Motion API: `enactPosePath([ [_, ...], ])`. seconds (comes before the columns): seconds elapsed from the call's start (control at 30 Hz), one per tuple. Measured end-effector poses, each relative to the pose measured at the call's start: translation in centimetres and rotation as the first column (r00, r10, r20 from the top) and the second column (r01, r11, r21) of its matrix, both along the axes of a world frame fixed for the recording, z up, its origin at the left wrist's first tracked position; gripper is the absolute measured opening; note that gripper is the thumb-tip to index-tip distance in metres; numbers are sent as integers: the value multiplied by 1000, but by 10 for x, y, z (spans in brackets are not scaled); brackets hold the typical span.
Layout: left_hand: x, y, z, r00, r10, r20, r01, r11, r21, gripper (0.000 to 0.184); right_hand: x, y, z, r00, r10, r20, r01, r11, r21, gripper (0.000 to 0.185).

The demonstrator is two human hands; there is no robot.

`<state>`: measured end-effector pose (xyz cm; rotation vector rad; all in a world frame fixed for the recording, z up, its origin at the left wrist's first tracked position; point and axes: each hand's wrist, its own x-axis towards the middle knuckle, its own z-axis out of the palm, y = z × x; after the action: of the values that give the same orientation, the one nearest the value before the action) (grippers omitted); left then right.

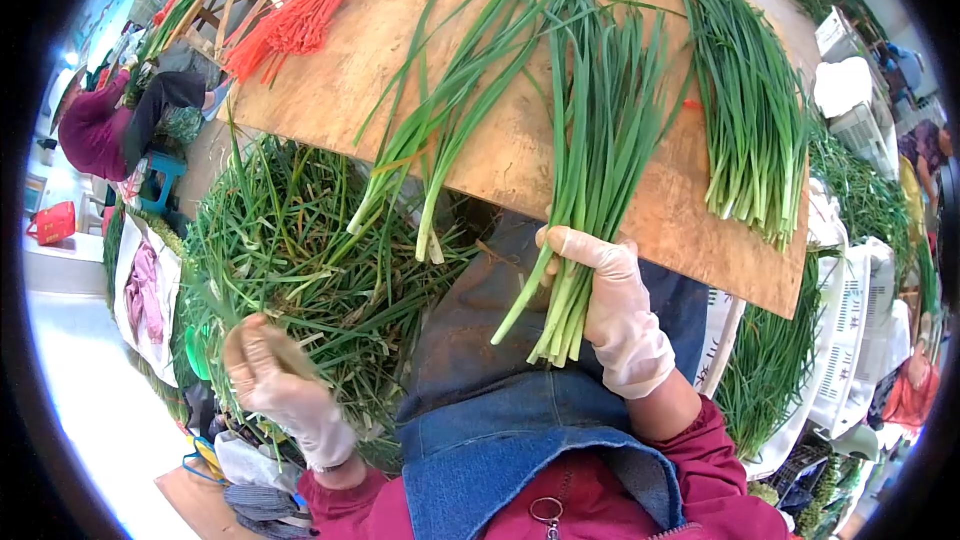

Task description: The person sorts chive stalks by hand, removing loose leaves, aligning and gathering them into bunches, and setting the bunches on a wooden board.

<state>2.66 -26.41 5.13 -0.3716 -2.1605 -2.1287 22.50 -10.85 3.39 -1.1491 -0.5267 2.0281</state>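
My right hand (615, 305), in a thin whitish glove, is wrapped round the pale stalk ends of a bunch of garlic chives (605, 130). The green leaves of that bunch lie up across the wooden board (480, 140), and one stalk slants away from the rest. To its left a smaller loose lot of chives (455, 105) hangs its stalk ends over the board's near edge. My gloved left hand (280, 390) is held low over the heap of discarded leaves (310, 250). Its fingers are curled and slightly blurred; anything between them is hard to make out.
A larger bunch of chives (750, 110) lies at the board's right side. Red ties (290, 30) lie at the upper left. White crates (850, 340) stand on the right. Another person (100, 130) bends over at the far left, near a blue stool (160, 180).
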Motion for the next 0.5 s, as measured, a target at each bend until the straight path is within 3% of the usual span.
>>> enactPosePath([
  [0.03,-20,-19,-6,998,55,3,-54,996,-69,13,-2,-1,-3,1000,-5,-4,5,1000,-21,14],
  [0.07,-35,-36,-16,978,19,-209,-98,921,-376,14,-3,-1,-5,1000,-9,-6,8,999,-40,13],
  [0.13,-43,-45,-20,826,-234,-513,-341,517,-785,15,-6,-3,-8,1000,-22,-9,22,1000,6,13],
  [0.17,-34,-47,-25,900,-217,-377,-172,620,-766,15,-8,-5,-7,1000,-26,-7,26,1000,15,13],
  [0.23,-1,-20,-17,837,-417,-353,141,789,-598,8,-11,-8,-7,999,-20,27,19,999,49,14],
  [0.3,33,15,-2,594,-711,-376,432,676,-596,13,-12,-9,-5,999,3,53,-5,1000,26,13],
  [0.37,62,46,1,441,-825,-354,618,565,-547,20,-13,-12,1,999,6,54,-6,1000,-14,12],
  [0.43,81,67,0,379,-883,-276,634,465,-618,27,-14,-12,2,1000,-9,26,8,1000,11,13],
  [0.5,92,80,-8,402,-877,-263,595,469,-653,24,-12,-12,-4,1000,-18,-22,18,1000,-4,13],
])
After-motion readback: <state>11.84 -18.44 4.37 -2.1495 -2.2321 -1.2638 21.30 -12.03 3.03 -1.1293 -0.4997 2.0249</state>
